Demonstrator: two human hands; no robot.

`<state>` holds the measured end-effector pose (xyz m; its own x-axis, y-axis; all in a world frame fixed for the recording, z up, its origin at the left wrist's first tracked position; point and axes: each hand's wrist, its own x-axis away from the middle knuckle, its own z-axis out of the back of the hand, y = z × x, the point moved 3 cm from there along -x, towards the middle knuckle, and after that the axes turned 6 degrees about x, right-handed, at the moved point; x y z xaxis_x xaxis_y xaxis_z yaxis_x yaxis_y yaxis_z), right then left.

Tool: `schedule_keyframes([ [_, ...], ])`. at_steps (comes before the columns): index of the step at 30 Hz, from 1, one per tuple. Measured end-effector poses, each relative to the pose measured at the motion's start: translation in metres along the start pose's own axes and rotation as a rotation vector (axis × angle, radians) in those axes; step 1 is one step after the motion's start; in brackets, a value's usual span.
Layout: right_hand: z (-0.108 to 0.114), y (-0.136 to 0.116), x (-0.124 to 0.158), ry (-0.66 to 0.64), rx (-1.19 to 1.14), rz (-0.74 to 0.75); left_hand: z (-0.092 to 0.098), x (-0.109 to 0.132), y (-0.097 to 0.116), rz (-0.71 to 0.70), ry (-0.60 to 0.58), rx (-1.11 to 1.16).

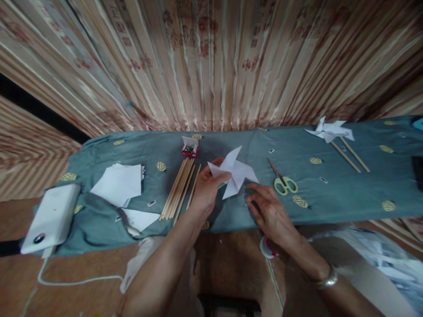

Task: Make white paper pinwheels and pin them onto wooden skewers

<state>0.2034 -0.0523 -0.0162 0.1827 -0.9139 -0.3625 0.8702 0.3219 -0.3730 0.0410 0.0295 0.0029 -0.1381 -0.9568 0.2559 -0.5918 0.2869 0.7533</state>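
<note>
A white paper pinwheel with folded blades is pinched at its centre by my left hand, thumb on top, above the cloth. Just right of it, my right hand is low over the cloth with thumb and forefinger close together; whatever small thing may be between them cannot be made out. Green-handled scissors lie beyond my right hand. Several thin wooden sticks lie beside my left forearm. Behind them stands a small red box, its lid up, with small metal pieces inside.
A stack of white paper and a loose sheet lie on the left. At the far right are pinwheels on sticks. A white device with a cable is at the left end. Curtains hang behind the table.
</note>
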Motion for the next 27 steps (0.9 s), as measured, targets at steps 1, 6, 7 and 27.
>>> schedule_keyframes([
  [1, 0.002, 0.001, 0.000, 0.011, -0.012, -0.015, 0.000, 0.000, 0.000, -0.011, -0.001, -0.003],
  [6, 0.028, 0.011, -0.002, 0.139, -0.108, -0.174, -0.002, 0.000, -0.002, -0.070, 0.000, -0.047],
  [7, 0.035, 0.011, -0.002, 0.167, -0.147, -0.208, -0.003, 0.001, -0.002, -0.081, 0.005, -0.063],
  [27, 0.045, -0.004, -0.017, 0.166, -0.486, -0.280, -0.027, 0.029, -0.014, 0.001, -0.125, -0.252],
])
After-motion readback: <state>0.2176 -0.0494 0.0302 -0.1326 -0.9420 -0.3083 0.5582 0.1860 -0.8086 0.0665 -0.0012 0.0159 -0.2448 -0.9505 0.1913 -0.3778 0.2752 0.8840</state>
